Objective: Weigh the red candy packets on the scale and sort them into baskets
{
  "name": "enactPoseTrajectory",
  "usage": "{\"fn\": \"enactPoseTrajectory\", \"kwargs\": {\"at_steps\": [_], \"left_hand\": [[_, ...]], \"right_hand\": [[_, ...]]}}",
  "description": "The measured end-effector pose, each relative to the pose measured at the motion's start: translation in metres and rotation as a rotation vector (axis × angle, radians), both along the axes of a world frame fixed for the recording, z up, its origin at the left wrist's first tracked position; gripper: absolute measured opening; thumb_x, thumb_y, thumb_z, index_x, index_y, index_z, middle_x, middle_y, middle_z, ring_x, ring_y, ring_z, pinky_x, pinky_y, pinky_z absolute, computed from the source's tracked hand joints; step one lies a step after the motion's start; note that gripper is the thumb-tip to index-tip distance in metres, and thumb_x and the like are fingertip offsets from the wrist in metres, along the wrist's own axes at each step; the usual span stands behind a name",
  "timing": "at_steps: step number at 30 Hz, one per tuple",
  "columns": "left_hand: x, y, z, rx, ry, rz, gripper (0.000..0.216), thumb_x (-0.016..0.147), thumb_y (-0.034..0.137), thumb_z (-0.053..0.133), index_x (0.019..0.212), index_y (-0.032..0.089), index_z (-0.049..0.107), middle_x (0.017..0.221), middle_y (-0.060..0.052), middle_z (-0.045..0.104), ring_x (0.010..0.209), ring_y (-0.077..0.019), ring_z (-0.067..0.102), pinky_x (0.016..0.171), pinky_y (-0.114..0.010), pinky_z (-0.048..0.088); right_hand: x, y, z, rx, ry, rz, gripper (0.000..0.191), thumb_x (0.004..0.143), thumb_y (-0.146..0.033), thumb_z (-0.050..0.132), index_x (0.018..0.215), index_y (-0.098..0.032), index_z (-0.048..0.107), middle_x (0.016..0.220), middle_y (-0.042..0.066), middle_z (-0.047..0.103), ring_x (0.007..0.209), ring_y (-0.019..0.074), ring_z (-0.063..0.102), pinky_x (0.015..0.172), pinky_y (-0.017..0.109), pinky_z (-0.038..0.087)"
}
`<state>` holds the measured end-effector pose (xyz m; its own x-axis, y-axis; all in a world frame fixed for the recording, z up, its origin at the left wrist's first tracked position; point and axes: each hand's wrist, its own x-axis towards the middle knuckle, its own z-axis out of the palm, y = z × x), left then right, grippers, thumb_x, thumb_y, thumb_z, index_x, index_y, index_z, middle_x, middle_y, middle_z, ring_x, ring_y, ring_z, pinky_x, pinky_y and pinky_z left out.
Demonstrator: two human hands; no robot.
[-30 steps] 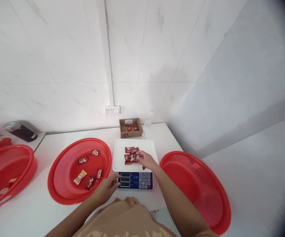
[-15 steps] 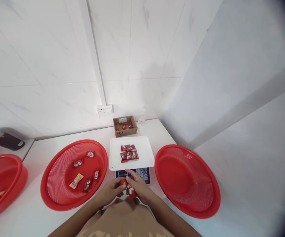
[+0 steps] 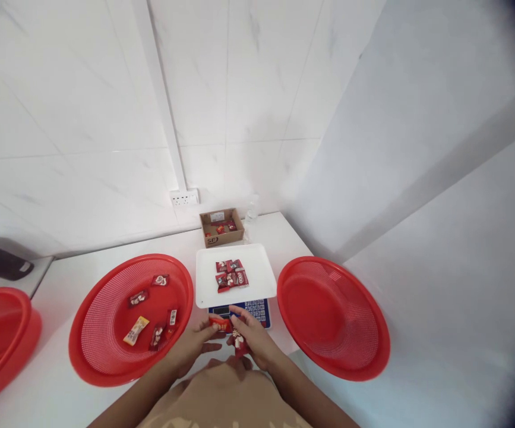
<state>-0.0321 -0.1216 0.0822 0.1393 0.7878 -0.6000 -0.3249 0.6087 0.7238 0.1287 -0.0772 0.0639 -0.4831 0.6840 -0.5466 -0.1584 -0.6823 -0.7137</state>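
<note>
Close to my body, my left hand (image 3: 195,348) pinches a bright red wrapped candy (image 3: 221,324) between thumb and fingers. My right hand (image 3: 255,337) is closed on a dark red candy packet (image 3: 239,343) with pale print, and its fingers lie near the bright red candy's other end. Just beyond both hands is a blue digital scale (image 3: 257,309), its keypad partly covered by my fingers. Several dark red candy packets (image 3: 231,276) lie together on the scale's white tray (image 3: 259,267).
Left of the scale stands a red basket (image 3: 75,333) with several wrapped candies, one of them yellow (image 3: 136,330). Another red basket (image 3: 377,315) is at right, a third (image 3: 28,321) at far left. Behind the tray sit a cardboard box (image 3: 224,239) of candies and a clear bottle (image 3: 252,209).
My left hand has drawn slightly left with the bright red candy, which now shows clearly apart from the dark red packet in my right hand. The view has shifted a little.
</note>
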Motion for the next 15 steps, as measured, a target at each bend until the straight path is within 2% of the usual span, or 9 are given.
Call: {"fn": "enactPoseTrajectory", "kwargs": {"at_steps": [3,7,12,15], "left_hand": [[-0.006,0.003,0.003,-0.068,-0.144,0.128,0.018,0.072,0.023,0.062,0.088,0.018,0.059,0.095,-0.006,0.068,0.093,-0.0201,0.063,0.082,-0.035,0.047],[-0.016,0.01,0.01,-0.072,-0.275,0.295,0.012,0.071,0.01,0.06,0.078,0.018,0.055,0.079,-0.001,0.067,0.076,-0.0139,0.066,0.078,-0.03,0.051],[-0.032,0.021,0.022,-0.125,-0.366,0.539,0.008,0.078,0.008,0.054,0.08,0.016,0.055,0.076,0.0,0.065,0.075,-0.0129,0.067,0.072,-0.024,0.055],[-0.039,0.025,0.029,-0.115,-0.375,0.572,0.009,0.081,0.009,0.051,0.083,0.015,0.057,0.073,0.0,0.063,0.068,-0.0109,0.066,0.067,-0.023,0.057]], "right_hand": [[0.005,0.002,0.005,-0.089,0.109,-0.062,0.058,0.059,-0.048,0.076,0.104,-0.019,0.054,0.079,0.0,0.062,0.056,0.0084,0.057,0.051,0.021,0.04],[0.013,0.003,0.013,-0.213,0.222,-0.107,0.051,0.056,-0.031,0.081,0.099,-0.019,0.057,0.083,0.0,0.063,0.063,0.0069,0.058,0.057,0.019,0.041],[0.017,0.004,0.016,-0.276,0.326,-0.122,0.045,0.054,-0.015,0.078,0.094,-0.022,0.057,0.071,-0.005,0.057,0.063,0.0066,0.054,0.06,0.02,0.039],[0.017,0.005,0.017,-0.283,0.388,-0.143,0.044,0.052,-0.007,0.074,0.089,-0.022,0.056,0.072,-0.006,0.057,0.067,0.0074,0.056,0.071,0.026,0.043]]}}
